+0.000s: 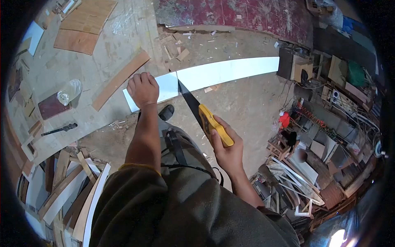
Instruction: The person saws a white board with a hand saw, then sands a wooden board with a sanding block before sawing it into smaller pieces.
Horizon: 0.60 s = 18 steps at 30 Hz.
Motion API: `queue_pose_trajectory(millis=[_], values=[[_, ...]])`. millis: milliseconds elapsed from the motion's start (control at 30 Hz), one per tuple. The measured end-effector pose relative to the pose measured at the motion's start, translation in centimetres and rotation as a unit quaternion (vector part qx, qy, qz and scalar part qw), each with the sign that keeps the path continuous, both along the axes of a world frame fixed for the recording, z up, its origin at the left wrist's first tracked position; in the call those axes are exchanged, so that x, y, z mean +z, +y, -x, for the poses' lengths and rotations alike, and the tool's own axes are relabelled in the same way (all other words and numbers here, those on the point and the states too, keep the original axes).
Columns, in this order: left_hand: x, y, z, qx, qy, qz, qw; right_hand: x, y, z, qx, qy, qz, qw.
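A long white board (230, 71) lies across the edge of a work surface, its far end reaching out to the right. My left hand (143, 88) presses down on the board's left part, fingers curled. In my right hand (227, 150) is a handsaw (214, 125) with a yellow handle, the fingers wrapped around the grip. The saw's dark blade meets the board's near edge, and a thin line crosses the board at that spot. Just left of my left hand rests a brown wooden strip (121, 80).
On the pale work surface (103, 49) are a plywood panel (80, 31), a clear plastic container (69, 92) and a dark tool (59, 129). Wood offcuts (70, 181) pile up at lower left. Scrap, cables and boards (296, 181) clutter the right side.
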<state>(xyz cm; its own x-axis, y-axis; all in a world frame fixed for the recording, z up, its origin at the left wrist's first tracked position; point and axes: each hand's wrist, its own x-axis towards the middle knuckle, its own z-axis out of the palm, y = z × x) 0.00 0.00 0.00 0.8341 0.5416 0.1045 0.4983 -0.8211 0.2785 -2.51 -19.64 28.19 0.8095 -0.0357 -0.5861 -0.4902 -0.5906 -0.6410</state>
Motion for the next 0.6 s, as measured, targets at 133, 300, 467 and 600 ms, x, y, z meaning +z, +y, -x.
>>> queue_pose_trajectory(millis=[133,300,467,600], values=[[0.5,-0.4,0.9,-0.002,-0.026,-0.022,0.999,2.4,-0.8,1.3,0.037,-0.006,0.011,0.999],[0.0,-0.1,0.1,0.004,-0.040,-0.030,0.999,1.1,-1.0,0.8,0.043,-0.027,0.004,0.999],[0.3,-0.4,0.3,-0.004,-0.040,-0.035,0.999,3.0,-1.4,0.9,0.039,-0.001,0.025,0.999],[0.0,-0.4,0.5,-0.001,-0.030,-0.038,0.999,2.7,-2.5,2.6,0.015,-0.012,0.018,1.000]])
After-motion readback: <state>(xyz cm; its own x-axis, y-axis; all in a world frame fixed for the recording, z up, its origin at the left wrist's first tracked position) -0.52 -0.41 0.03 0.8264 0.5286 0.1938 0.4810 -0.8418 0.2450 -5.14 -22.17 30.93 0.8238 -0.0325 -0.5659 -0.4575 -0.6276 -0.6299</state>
